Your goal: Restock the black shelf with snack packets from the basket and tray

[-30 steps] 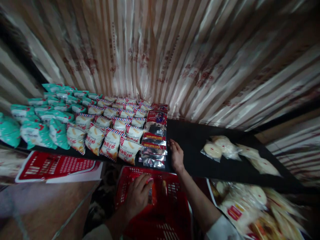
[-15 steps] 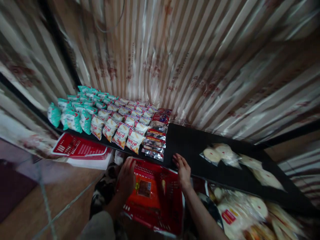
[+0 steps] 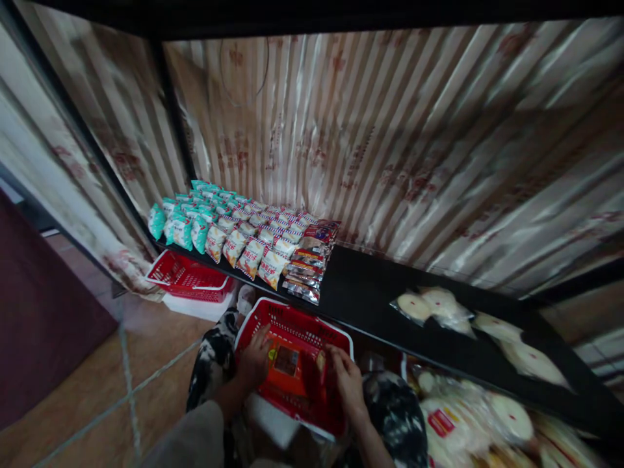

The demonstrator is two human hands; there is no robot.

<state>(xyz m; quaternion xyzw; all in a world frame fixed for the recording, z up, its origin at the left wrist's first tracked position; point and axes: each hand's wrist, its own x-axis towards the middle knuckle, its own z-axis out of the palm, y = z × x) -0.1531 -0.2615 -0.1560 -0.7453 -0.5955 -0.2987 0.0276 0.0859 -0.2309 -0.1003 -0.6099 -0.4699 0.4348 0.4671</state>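
Note:
A red plastic basket [image 3: 336, 421] with a white rim sits between the person's knees, in front of the shelf. Inside it lies an orange packet [image 3: 292, 385] with a brown window. My left hand [image 3: 254, 361] reaches over the basket's left side, fingers apart beside the packet. On the right, my right hand [image 3: 347, 380] hangs over the basket with its fingers loosely stretched, close to a small yellowish item [image 3: 320, 361]. Whether either hand touches these things is hard to make out.
On the black shelf [image 3: 361, 286] stand rows of teal bags [image 3: 180, 231], white snack bags [image 3: 251, 257] and dark red packets [image 3: 305, 270]. Clear-wrapped pale rounds [image 3: 431, 302] lie farther right. A second red basket [image 3: 190, 276] is below left; bagged goods [image 3: 458, 416] fill the lower right.
My right hand has come back from the shelf's front edge to the basket. My left hand has dropped from the rim area into the basket. The camera view has shifted, showing more above and left.

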